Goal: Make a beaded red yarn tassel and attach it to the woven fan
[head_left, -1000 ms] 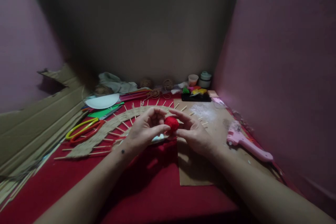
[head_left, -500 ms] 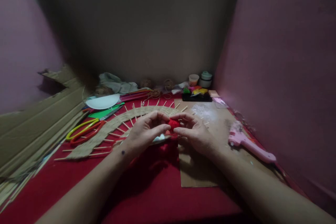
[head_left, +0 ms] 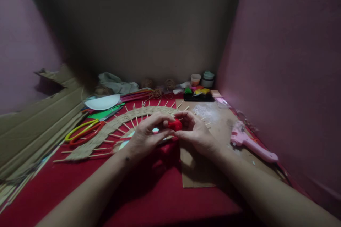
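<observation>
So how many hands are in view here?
2: the left hand at the left side of the red piece, the right hand at its right. No other hand shows.

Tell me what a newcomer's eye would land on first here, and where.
Probably the bright red piece, held between the fingers of the left hand and right hand near the middle of the view. Next might come the woven arch with its fan of thin sticks, curving behind and left of the hands, then the pink glue gun lying at the right.

Red tabletop (head_left: 149, 200) with cardboard sheet (head_left: 195, 175) and woven arc (head_left: 108, 128)
</observation>
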### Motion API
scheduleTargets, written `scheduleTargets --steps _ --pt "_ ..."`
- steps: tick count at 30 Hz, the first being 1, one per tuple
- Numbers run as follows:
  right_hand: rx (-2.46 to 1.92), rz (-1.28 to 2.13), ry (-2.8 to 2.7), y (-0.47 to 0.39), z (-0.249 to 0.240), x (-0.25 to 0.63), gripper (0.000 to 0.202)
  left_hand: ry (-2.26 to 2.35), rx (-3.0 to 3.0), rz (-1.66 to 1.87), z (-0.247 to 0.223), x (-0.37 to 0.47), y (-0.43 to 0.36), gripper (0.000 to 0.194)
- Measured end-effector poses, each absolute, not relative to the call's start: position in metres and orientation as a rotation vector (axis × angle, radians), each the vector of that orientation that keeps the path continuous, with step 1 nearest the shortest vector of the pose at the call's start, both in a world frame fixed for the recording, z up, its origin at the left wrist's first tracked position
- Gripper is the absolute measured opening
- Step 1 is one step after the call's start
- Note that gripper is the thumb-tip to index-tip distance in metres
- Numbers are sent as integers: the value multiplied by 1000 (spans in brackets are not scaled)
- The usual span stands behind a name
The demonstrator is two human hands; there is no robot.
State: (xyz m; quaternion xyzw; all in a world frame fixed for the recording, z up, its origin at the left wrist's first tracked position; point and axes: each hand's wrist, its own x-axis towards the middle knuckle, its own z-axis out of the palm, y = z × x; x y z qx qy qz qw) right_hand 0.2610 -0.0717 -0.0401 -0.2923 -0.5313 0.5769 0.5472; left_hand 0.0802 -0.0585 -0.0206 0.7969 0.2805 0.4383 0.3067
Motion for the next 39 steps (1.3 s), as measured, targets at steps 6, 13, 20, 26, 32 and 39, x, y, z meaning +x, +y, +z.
scheduleTargets --steps 6,13,20,26,32,39 --pt "-714 1348 -1297 -69 -43 261 43 731 2276 1160 -16 80 -60 10" --pt "-720 1373 -1251 -72 -40 260 42 849 1895 1127 -8 79 -59 16" --pt "-711 1417 -1201 -74 -39 259 37 892 1736 1221 -10 76 -52 9" --pt "-654 1465 -1188 -71 -40 261 40 897 1845 1132 -6 79 -55 9" --pt "-632 1516 -1162 -72 -40 260 41 896 1951 1150 -8 80 -56 7" --pt "-623 1608 -1001 -72 -35 261 40 1004 1785 1257 -9 78 -54 12"
